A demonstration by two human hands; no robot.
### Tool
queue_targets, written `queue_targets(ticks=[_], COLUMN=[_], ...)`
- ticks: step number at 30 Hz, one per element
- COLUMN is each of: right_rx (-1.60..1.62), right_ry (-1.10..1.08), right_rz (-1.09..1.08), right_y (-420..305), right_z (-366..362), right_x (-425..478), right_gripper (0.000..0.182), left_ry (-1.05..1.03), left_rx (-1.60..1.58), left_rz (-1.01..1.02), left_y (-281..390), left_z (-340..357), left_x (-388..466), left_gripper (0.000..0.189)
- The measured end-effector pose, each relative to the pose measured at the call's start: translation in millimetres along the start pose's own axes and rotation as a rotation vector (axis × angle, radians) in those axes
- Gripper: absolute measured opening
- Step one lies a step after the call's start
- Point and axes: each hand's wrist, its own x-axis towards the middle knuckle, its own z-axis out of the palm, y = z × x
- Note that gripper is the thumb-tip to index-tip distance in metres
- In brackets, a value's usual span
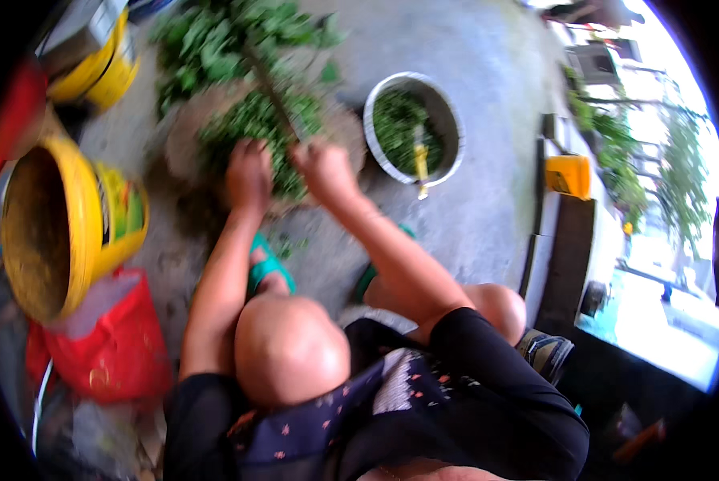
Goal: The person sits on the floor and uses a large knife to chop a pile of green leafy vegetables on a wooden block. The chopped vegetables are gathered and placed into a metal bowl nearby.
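Note:
My right hand (pixel 326 168) is closed round the handle of a long-bladed knife (pixel 272 93), whose blade slants up and left over the greens. My left hand (pixel 250 174) rests with bent fingers at the near left of the chopped greens (pixel 245 123); blur hides whether it grips any. Beneath them is a round chopping block (pixel 185 141), apparently wooden. Beyond the block lies a heap of whole leafy greens (pixel 215 51). To the right stands a pale round tub (pixel 455 141) holding cut greens (pixel 398 129) and a yellow-handled tool (pixel 421 159) leaning on its rim.
At left, a yellow bucket (pixel 82 228) lies tipped with its mouth towards me, above a red bag (pixel 112 349). Another yellow bucket (pixel 112 72) stands farther back. A low ledge on the right carries a yellow container (pixel 568 176). My green sandal (pixel 272 264) is near the block.

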Motion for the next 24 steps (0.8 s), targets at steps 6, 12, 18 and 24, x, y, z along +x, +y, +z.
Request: queue_targets(ticks=[6,12,18,24], right_rx=[0.364,0.527,0.408,0.250], right_ry=[0.002,0.290,0.019,0.118], right_rz=[0.431,0.375,0.439,0.444], right_y=[16,-18,14,38], right_z=[55,-12,-5,48], right_x=[-14,-12,3,-10], right_gripper=[0.047,0.042,0.047,0.048], left_ry=[0.002,0.048,0.052,0.144], left_rx=[-0.040,-0.018,-0.075,-0.114], left_rz=[-0.022,0.000,0.000,0.033], left_y=[10,5,10,23], left_z=[13,6,-1,-10], left_x=[2,-5,-1,-1], left_gripper=[0.012,0.008,0.013,0.021])
